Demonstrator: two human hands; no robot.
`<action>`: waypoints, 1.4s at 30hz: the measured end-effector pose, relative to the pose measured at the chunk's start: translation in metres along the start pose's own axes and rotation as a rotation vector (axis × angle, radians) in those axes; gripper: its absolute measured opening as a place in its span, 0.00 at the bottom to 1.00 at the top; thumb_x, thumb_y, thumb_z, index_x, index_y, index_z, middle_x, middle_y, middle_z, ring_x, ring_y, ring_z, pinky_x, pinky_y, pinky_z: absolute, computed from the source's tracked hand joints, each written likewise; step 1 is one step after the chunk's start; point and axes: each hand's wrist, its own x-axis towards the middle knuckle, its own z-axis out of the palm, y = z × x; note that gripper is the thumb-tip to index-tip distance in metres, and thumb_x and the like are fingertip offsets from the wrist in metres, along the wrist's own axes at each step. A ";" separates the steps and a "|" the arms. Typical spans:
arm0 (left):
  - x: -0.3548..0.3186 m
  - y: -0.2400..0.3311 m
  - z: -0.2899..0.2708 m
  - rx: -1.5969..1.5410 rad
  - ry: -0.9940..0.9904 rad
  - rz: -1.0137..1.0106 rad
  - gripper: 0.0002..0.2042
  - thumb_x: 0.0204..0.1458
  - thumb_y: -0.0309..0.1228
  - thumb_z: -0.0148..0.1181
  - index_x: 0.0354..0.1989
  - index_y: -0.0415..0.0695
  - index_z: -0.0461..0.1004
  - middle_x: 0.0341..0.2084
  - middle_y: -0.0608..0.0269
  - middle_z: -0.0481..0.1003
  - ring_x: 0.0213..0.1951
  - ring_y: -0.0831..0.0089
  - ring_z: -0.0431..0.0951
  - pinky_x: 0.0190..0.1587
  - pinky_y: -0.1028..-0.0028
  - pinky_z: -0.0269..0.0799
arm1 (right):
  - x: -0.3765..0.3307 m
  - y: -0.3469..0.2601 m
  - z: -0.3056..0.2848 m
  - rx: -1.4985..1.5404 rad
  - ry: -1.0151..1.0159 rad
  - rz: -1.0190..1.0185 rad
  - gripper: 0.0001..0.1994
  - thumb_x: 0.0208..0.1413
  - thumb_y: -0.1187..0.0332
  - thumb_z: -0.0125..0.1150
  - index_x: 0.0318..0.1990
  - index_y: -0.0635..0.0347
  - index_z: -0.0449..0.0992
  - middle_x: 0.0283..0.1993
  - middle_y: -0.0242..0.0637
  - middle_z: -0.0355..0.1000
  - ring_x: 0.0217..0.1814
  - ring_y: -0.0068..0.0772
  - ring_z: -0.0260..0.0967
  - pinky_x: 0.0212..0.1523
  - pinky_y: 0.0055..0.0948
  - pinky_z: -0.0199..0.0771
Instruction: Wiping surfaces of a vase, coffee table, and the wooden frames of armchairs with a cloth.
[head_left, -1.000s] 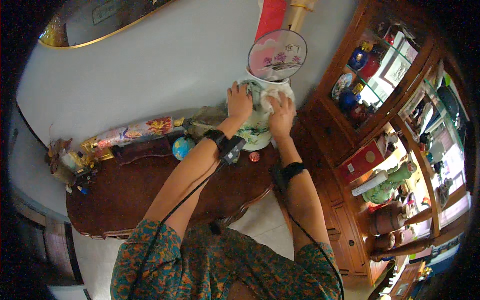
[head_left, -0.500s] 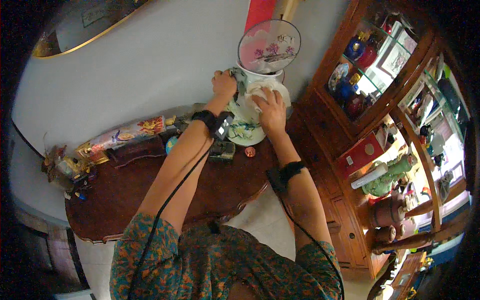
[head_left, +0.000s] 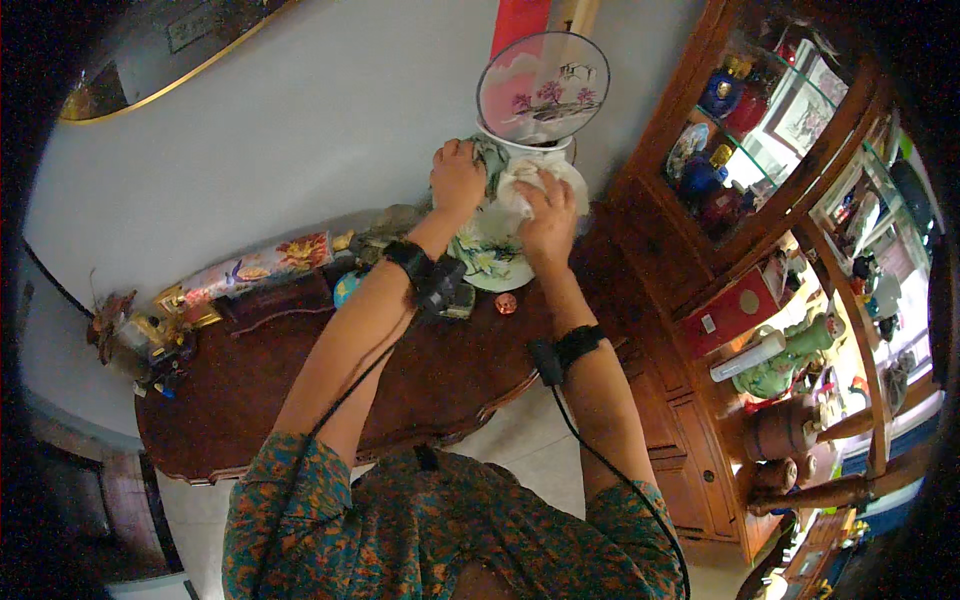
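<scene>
A tall white vase (head_left: 492,262) painted with green leaves and pale flowers stands against the wall at the table's right end. My right hand (head_left: 548,226) presses a bunched white cloth (head_left: 532,180) to the vase's upper side, fingers bent over it. At the vase's left shoulder, my left hand (head_left: 458,180) is curled on a grey-green cloth (head_left: 491,158); its fingertips are partly hidden. From the vase's mouth rises a round, see-through fan (head_left: 545,90) painted with pink trees.
The dark wooden table (head_left: 300,385) carries a colourful cylinder (head_left: 260,266), a small globe (head_left: 346,290) and a round reddish piece (head_left: 505,303). A glass-fronted wooden cabinet (head_left: 650,225) stands close on the right. A gold-rimmed frame (head_left: 175,85) hangs at upper left.
Both hands have shifted slightly on the vase, the left one a little rightward. My left forearm has turned at the wrist. The whole view has moved a little.
</scene>
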 end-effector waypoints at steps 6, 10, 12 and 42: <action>0.049 -0.045 0.014 -0.160 -0.303 -0.014 0.20 0.50 0.33 0.48 0.53 0.46 0.71 0.47 0.43 0.70 0.48 0.43 0.72 0.51 0.55 0.69 | 0.026 0.066 0.011 0.251 0.060 0.337 0.18 0.48 0.80 0.51 0.46 0.50 0.77 0.58 0.44 0.66 0.59 0.50 0.62 0.61 0.40 0.60; 0.071 -0.053 0.028 -0.157 -0.459 -0.067 0.20 0.51 0.33 0.45 0.53 0.48 0.71 0.48 0.44 0.70 0.51 0.46 0.71 0.52 0.56 0.69 | 0.039 0.113 0.030 0.406 -0.004 0.381 0.18 0.47 0.81 0.51 0.46 0.56 0.75 0.56 0.46 0.67 0.58 0.50 0.63 0.59 0.41 0.63; 0.073 -0.054 0.037 -0.100 -0.403 -0.083 0.19 0.51 0.31 0.46 0.54 0.50 0.71 0.48 0.44 0.70 0.50 0.46 0.72 0.52 0.57 0.69 | 0.044 0.127 0.035 0.678 -0.089 0.529 0.16 0.50 0.79 0.49 0.46 0.58 0.75 0.49 0.45 0.72 0.53 0.49 0.68 0.56 0.41 0.67; -0.063 0.054 -0.004 -0.098 0.263 0.037 0.20 0.39 0.20 0.60 0.45 0.42 0.70 0.53 0.47 0.63 0.55 0.42 0.61 0.55 0.50 0.59 | -0.021 0.061 0.034 0.610 0.301 0.348 0.23 0.46 0.82 0.51 0.53 0.57 0.71 0.60 0.50 0.60 0.64 0.52 0.54 0.66 0.41 0.50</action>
